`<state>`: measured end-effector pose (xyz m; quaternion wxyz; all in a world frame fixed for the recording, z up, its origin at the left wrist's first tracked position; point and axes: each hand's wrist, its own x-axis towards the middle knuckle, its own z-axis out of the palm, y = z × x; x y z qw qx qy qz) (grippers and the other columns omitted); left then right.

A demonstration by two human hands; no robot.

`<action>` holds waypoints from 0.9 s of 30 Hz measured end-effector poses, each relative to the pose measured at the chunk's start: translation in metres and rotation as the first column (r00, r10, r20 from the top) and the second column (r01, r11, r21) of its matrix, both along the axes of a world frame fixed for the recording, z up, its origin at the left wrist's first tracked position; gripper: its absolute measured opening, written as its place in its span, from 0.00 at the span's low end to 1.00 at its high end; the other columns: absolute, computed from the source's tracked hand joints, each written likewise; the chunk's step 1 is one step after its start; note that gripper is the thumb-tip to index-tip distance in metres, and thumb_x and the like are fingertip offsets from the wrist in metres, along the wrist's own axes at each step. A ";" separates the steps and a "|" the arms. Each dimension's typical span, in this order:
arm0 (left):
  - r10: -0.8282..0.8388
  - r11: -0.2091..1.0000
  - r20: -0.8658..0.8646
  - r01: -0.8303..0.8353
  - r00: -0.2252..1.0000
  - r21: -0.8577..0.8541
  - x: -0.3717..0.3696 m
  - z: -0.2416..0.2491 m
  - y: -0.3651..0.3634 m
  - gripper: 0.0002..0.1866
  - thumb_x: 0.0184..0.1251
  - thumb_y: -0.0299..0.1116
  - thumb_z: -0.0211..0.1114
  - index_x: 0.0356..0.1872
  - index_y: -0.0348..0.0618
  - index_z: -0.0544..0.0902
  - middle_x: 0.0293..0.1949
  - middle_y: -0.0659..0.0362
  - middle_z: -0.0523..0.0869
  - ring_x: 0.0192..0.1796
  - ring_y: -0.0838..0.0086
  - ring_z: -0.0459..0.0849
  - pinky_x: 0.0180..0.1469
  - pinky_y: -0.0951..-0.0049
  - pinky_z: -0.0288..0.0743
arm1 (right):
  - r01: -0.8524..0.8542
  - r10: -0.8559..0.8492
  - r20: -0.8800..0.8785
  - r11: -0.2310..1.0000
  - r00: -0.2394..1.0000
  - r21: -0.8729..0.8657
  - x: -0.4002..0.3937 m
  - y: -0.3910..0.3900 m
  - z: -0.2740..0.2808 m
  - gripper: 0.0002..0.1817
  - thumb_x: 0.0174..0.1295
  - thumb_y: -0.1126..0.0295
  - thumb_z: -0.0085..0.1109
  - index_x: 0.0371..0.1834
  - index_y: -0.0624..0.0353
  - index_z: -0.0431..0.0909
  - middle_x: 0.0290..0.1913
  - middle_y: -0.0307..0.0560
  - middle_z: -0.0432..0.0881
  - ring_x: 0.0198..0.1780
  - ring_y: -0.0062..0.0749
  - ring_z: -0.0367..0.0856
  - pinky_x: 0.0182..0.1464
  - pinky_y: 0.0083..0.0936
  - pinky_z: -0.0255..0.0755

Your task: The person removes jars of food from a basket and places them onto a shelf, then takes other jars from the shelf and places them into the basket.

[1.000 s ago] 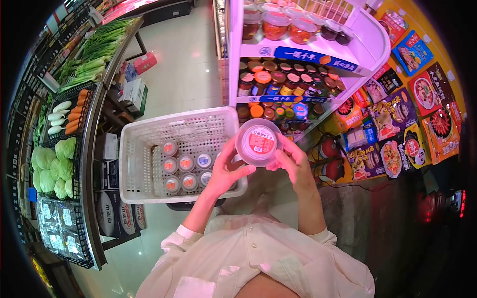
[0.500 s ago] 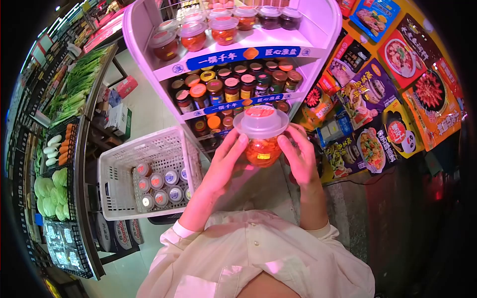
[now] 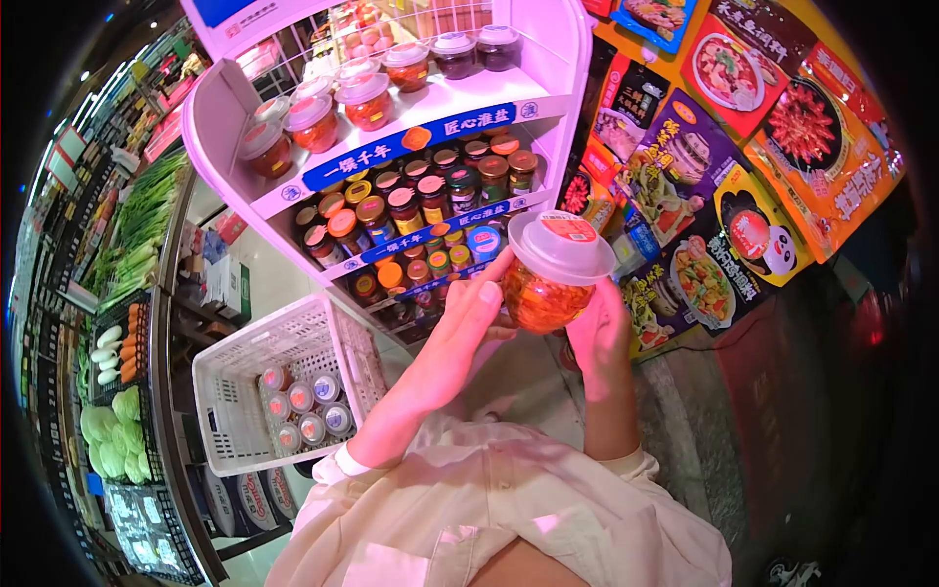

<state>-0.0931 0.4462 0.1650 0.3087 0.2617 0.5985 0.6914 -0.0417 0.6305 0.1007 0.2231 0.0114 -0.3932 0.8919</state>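
Note:
A clear jar of orange-red pickles (image 3: 544,299), with a wide whitish lid and an orange-red label on top, is held up in front of me, tilted slightly. My left hand (image 3: 452,333) is closed against the jar's left side, with its fingers partly behind it. From the right and below, my right hand (image 3: 600,338) grips it; part of those fingers is hidden by the jar. Beyond the jar stands a white display shelf (image 3: 577,93). Similar jars of red pickles (image 3: 366,101) are lined up on its top level.
Small jars (image 3: 430,196) crowd the lower shelves. A white plastic crate (image 3: 208,411) holding several lidded jars (image 3: 300,396) sits at lower left. Colourful food packets (image 3: 670,161) fill the right side. A vegetable stand (image 3: 174,391) with cabbages (image 3: 115,430) runs along the left.
My view has turned, so the shelf appears further left. The jar has shifted right in view and tilted, still between both hands. Its lid label shows more fully now.

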 end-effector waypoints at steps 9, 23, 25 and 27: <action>-0.102 0.994 0.030 0.101 0.994 0.044 -0.022 0.007 0.035 0.37 0.75 0.55 0.43 0.75 0.41 0.52 0.62 0.53 0.66 0.53 0.73 0.74 0.57 0.69 0.70 | 0.248 -0.261 0.040 0.948 0.964 0.200 0.002 0.017 0.028 0.24 0.73 0.60 0.43 0.65 0.66 0.66 0.64 0.46 0.70 0.66 0.30 0.66 0.69 0.32 0.55; 0.072 0.970 -0.192 -0.024 0.979 0.241 -0.114 0.022 0.066 0.43 0.59 0.32 0.72 0.72 0.42 0.55 0.65 0.53 0.63 0.62 0.67 0.74 0.60 0.65 0.74 | 0.406 -0.409 -0.184 0.563 0.894 0.720 -0.091 0.033 0.072 0.23 0.72 0.64 0.46 0.64 0.67 0.67 0.61 0.52 0.71 0.64 0.38 0.66 0.65 0.31 0.57; 0.097 0.962 -0.256 -0.025 0.962 0.271 -0.132 0.026 0.068 0.43 0.59 0.32 0.72 0.72 0.42 0.56 0.65 0.53 0.64 0.63 0.67 0.73 0.61 0.65 0.73 | 0.399 -0.402 -0.187 0.547 0.896 0.736 -0.108 0.035 0.075 0.23 0.72 0.64 0.47 0.64 0.67 0.67 0.60 0.52 0.71 0.62 0.38 0.67 0.65 0.32 0.56; 0.140 0.959 -0.259 -0.066 0.956 0.275 -0.150 0.029 0.067 0.43 0.58 0.32 0.72 0.71 0.40 0.56 0.65 0.52 0.63 0.65 0.67 0.70 0.64 0.65 0.72 | 0.423 -0.401 -0.222 0.534 0.889 0.732 -0.129 0.033 0.079 0.21 0.71 0.67 0.50 0.63 0.69 0.69 0.60 0.53 0.72 0.59 0.35 0.70 0.62 0.30 0.61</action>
